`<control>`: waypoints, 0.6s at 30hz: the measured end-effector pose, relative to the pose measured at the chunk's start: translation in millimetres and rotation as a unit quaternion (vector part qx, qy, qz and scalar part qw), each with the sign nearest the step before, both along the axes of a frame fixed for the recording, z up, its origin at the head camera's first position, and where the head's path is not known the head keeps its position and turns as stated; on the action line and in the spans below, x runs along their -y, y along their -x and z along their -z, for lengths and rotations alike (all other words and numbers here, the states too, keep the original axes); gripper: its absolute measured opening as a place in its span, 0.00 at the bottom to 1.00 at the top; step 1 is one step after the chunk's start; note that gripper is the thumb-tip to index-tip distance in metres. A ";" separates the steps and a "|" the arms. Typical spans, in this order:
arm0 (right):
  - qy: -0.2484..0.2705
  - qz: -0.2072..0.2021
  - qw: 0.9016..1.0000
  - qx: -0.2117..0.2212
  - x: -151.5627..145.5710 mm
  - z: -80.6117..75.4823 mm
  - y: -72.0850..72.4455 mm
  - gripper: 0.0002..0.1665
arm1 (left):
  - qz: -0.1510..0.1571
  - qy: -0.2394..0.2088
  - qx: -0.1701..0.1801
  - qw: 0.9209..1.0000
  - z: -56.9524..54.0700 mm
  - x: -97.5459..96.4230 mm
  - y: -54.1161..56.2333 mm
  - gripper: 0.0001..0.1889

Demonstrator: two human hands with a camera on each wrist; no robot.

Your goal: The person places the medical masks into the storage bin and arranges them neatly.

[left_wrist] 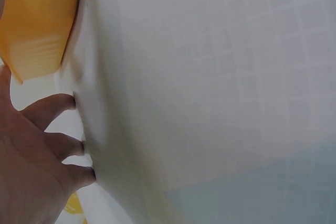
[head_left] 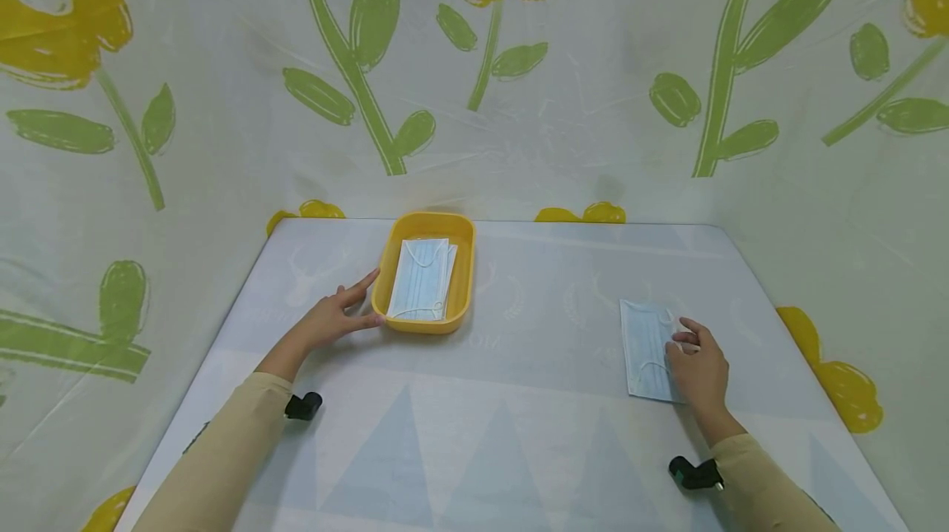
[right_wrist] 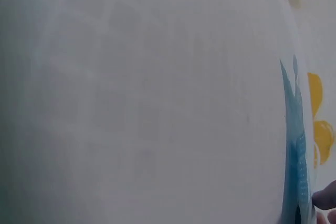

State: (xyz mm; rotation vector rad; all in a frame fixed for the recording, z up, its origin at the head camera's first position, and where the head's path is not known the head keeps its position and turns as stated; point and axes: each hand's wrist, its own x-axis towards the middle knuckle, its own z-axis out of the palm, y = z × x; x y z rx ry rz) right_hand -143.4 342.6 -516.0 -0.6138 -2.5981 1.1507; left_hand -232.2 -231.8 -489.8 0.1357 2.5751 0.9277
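Observation:
A yellow tray (head_left: 466, 289) at the back of the table holds light-blue face masks (head_left: 421, 277). At its left side is my left hand (head_left: 329, 322), fingers spread and fairly straight, the index finger and thumb touching the wall. In the left wrist view, the other fingertips (left_wrist: 84, 177) rest near the table beside the tray. Another light-blue face mask (head_left: 643, 355) is on the right part of the table. My right hand (head_left: 700, 363) pinches its right edge, thumb and curled fingers close together. The right wrist view catches this mask (right_wrist: 295, 145) edge-on, with most of the hand out of frame.
The pale patterned table (head_left: 519, 425) carries the tray and the separate mask. Behind and beside it hangs a flower-print cloth (head_left: 578, 104). A black wrist device (head_left: 304, 406) shows below the left sleeve, another black device (head_left: 694, 473) by the right sleeve.

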 end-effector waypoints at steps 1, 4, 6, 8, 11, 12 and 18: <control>-0.001 -0.002 1.000 0.001 -0.5 0.5 0.2 0.31 | -0.001 -0.001 0.001 1.000 0.0 -0.1 0.0 0.54; 0.002 -0.007 1.000 0.011 -1.5 1.2 1.1 0.33 | -0.002 -0.002 0.002 1.000 0.2 -0.3 0.0 0.54; 0.006 -0.010 1.000 0.019 -1.6 0.7 1.2 0.34 | -0.002 -0.004 0.002 1.000 0.5 -0.2 0.1 0.54; 0.010 -0.013 1.000 0.024 -1.7 -0.1 1.1 0.34 | -0.001 -0.004 0.001 1.000 0.7 -0.1 0.3 0.54; 0.017 -0.017 0.999 0.024 -1.7 -1.2 0.3 0.34 | 0.000 -0.002 0.000 1.000 0.5 -0.2 0.3 0.53; 0.019 -0.018 0.999 0.022 -1.9 -1.2 -0.1 0.33 | 0.000 -0.001 0.000 1.000 0.3 -0.3 0.2 0.53; 0.020 -0.023 0.999 0.024 -2.3 0.2 -0.1 0.28 | 0.001 0.002 0.001 1.000 -0.4 -0.6 0.4 0.54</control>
